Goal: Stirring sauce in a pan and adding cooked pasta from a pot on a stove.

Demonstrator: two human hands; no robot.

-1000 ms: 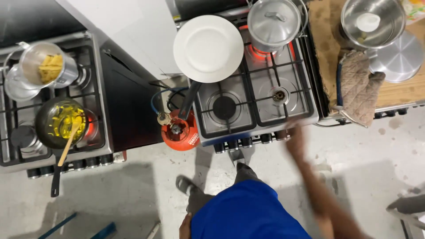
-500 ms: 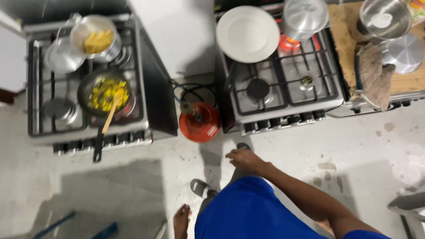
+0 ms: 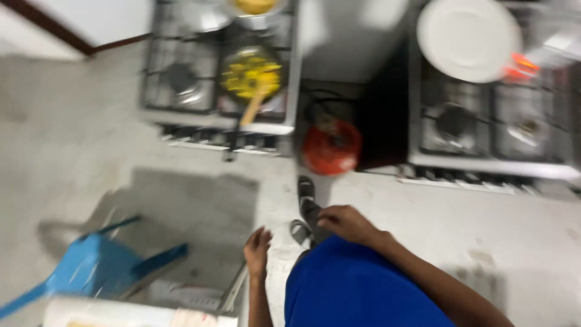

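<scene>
Left hand (image 3: 258, 247): I see it empty, fingers loose, over the floor (image 3: 121, 181).
Right hand (image 3: 346, 223): empty, fingers curled, above my sandal (image 3: 306, 200).

You are in a kitchen. You look down at two gas stoves that stand side by side. On the left stove (image 3: 221, 79) sits a dark pan of yellow food (image 3: 251, 74) with a wooden spoon (image 3: 253, 108) in it. On the right stove (image 3: 484, 130) lies a big white plate (image 3: 469, 39). Between the stoves, low on the floor, stands a red gas bottle (image 3: 331, 147). The floor (image 3: 423, 224) is pale and grey. A blue plastic chair (image 3: 97, 266) stands at your left.
</scene>
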